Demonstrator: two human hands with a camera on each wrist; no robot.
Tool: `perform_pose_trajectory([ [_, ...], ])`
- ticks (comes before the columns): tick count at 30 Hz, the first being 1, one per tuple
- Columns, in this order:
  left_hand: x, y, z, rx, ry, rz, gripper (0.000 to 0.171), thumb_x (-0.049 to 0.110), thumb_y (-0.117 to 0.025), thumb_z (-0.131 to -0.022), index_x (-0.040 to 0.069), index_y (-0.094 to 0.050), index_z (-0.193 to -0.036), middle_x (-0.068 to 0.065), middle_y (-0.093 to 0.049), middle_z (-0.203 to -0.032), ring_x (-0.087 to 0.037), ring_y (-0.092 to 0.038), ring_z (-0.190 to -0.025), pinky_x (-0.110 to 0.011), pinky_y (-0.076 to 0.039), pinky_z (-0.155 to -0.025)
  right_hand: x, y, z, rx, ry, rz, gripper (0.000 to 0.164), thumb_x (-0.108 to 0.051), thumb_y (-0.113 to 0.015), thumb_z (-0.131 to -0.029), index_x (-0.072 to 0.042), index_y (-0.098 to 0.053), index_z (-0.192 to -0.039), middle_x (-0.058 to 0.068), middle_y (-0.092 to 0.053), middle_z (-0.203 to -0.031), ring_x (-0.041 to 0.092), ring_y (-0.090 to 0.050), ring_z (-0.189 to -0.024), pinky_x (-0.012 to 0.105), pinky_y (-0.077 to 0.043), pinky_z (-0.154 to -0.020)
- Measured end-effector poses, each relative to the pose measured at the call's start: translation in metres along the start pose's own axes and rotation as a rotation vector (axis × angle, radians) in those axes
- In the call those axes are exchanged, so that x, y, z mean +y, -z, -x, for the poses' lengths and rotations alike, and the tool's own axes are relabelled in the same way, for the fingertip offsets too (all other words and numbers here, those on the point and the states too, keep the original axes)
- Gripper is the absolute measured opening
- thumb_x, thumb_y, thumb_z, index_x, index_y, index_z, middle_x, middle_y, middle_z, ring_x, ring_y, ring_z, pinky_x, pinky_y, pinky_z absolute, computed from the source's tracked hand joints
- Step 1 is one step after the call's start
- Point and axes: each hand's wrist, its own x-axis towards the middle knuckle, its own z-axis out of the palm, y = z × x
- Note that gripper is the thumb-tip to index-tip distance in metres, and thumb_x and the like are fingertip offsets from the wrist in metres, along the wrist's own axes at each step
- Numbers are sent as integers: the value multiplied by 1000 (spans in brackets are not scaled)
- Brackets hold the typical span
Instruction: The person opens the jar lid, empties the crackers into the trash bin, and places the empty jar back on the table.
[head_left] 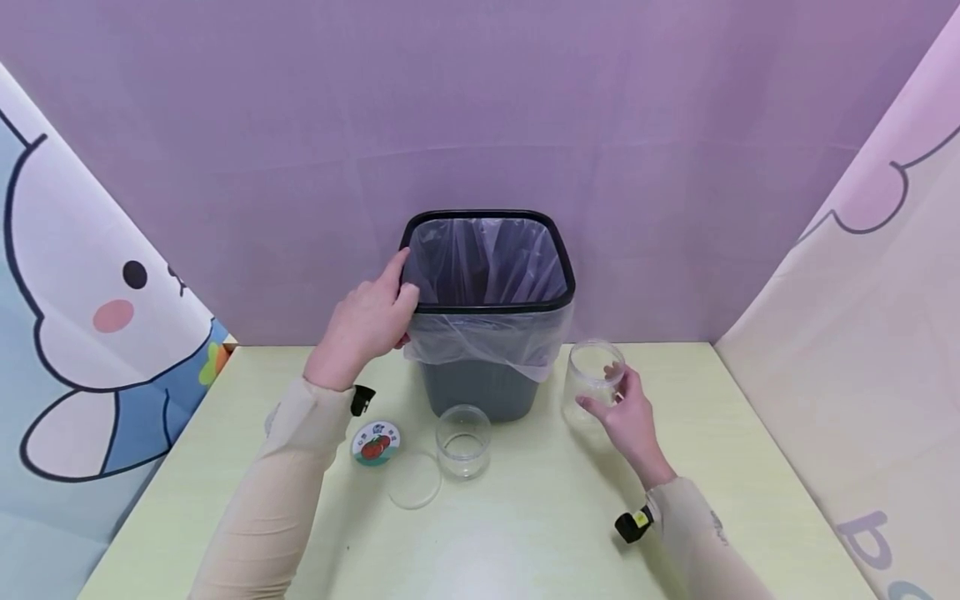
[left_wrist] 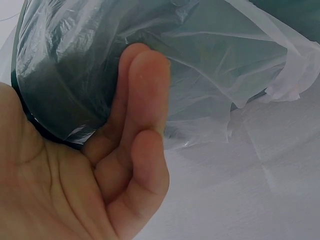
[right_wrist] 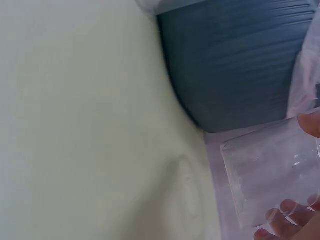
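Note:
My left hand holds the left rim of a grey trash bin lined with a clear plastic bag. Its index finger lies along the black rim, while in the left wrist view the other fingers bend outside the bag. To the bin's right, my right hand grips a clear jar between thumb and fingers. The jar has no lid on it and looks see-through down to its base. In the right wrist view this jar is tilted beside the bin, with a shadow on the table.
A second clear jar stands in front of the bin. Left of it lie a clear ring and a round lid with a red fruit picture. The pale table ends at a purple curtain; printed cloths hang at both sides.

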Motion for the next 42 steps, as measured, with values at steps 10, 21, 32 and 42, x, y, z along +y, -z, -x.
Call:
perform_pose_trajectory([
  [10,1,-1,0,8,-7,-1,66,36,-23,-98,29,-7,-161,1,-63,-57,-23,-59,-55,-42,-45,-70,14,-11,10,-35,-101,-51,85,-24,-85,-80,1,-35,-144,20,-38,-152,38,-36,-141,49,-30,-114],
  [21,0,-2,-1,20,1,-7,63,45,-22,-102,31,-9,-161,2,-64,-59,-23,-62,-65,-45,-47,-73,22,-14,13,-52,-115,-46,97,-24,-85,-80,-1,-24,-151,22,-40,-151,37,-35,-141,48,-29,-115],
  [32,-7,-22,4,280,-29,27,65,63,-17,-102,32,-30,-157,3,-58,-53,-32,-61,-66,-48,-47,-59,26,-11,15,-75,-104,20,105,-29,-87,-77,-1,-22,-154,24,-35,-153,41,-35,-139,55,-32,-111],
  [42,-19,-42,13,545,-183,74,52,45,-24,-108,25,-49,-149,3,-53,-49,-30,-48,-47,-45,-37,-45,19,-1,26,-67,-77,36,95,-17,-84,-80,2,-26,-153,24,-35,-153,42,-36,-138,54,-33,-111],
])
